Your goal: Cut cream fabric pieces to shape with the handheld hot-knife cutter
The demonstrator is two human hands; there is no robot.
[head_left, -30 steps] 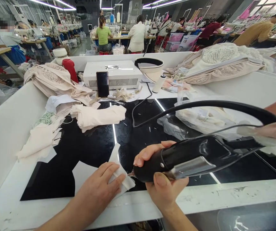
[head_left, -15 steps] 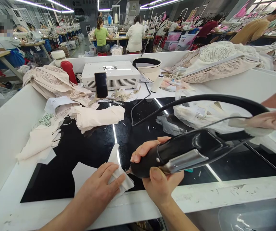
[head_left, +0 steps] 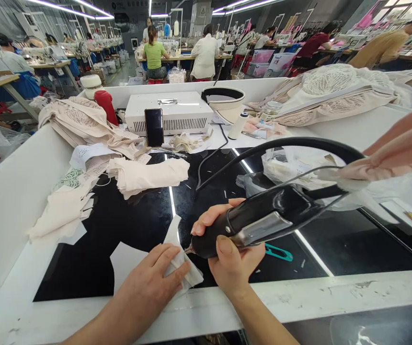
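Note:
My right hand [head_left: 227, 249] is wrapped round a black hand-held tool [head_left: 263, 220] with a metal trigger bar and a thick black cable [head_left: 299, 143] arching to the right. The tool's tip touches a small white fabric piece [head_left: 177, 239] on the black glass worktop [head_left: 137, 215]. My left hand [head_left: 152, 282] lies flat on that piece with its fingers stretched out, pressing it down near the tip. Another person's arm and hand [head_left: 378, 165] reach in from the right, holding pale pink fabric against the cable.
Folded cream fabric pieces [head_left: 144, 175] and a loose stack [head_left: 62, 206] lie at the left. A white machine box [head_left: 177, 112] with a phone [head_left: 154, 127] leaning on it stands at the back. Teal thread snips [head_left: 280, 253] lie by the tool. Plastic bags [head_left: 292, 167] sit right.
My right hand and the tool have shifted left and slightly up along the fabric edge, uncovering the teal snips. The other person's arm at the right has risen and moved left.

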